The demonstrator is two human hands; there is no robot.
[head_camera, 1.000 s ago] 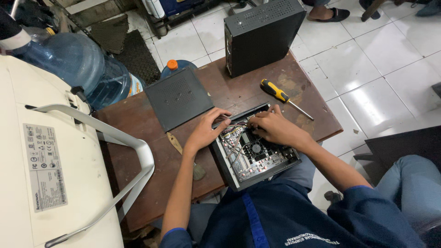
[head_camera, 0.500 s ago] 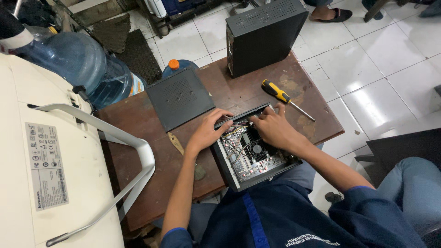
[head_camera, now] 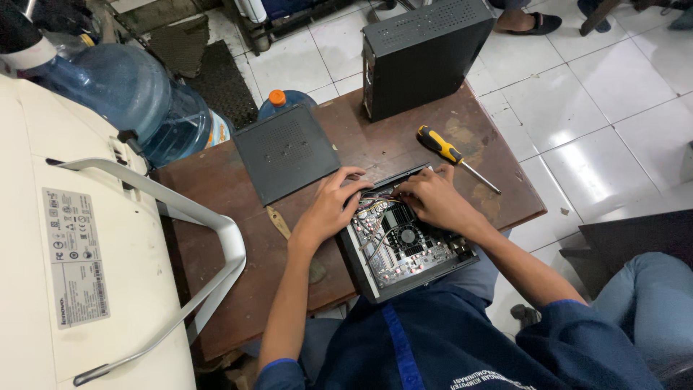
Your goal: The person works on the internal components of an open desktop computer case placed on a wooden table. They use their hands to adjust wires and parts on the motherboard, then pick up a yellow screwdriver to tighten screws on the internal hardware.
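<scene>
A small open computer case [head_camera: 404, 249] lies at the near edge of a brown wooden table [head_camera: 216, 238], its circuit board, fan and wires exposed. My left hand [head_camera: 330, 206] rests on the case's far left corner with fingers curled over the rim. My right hand [head_camera: 432, 198] is over the far part of the board, fingertips down among the wires there. What the fingers pinch is hidden. The case's flat dark cover panel [head_camera: 286, 150] lies on the table to the left. A yellow-and-black screwdriver [head_camera: 451, 155] lies just beyond my right hand.
A black desktop case [head_camera: 426, 54] stands at the table's far edge. A white monitor back with a grey stand [head_camera: 79, 238] fills the left. Large blue water jugs [head_camera: 137, 101] sit on the tiled floor behind. Another person's knee [head_camera: 646, 289] is at right; feet show at top.
Both hands have shifted slightly over the far end of the open case; my left fingers curl further onto the rim. The camera view has shifted a little.
</scene>
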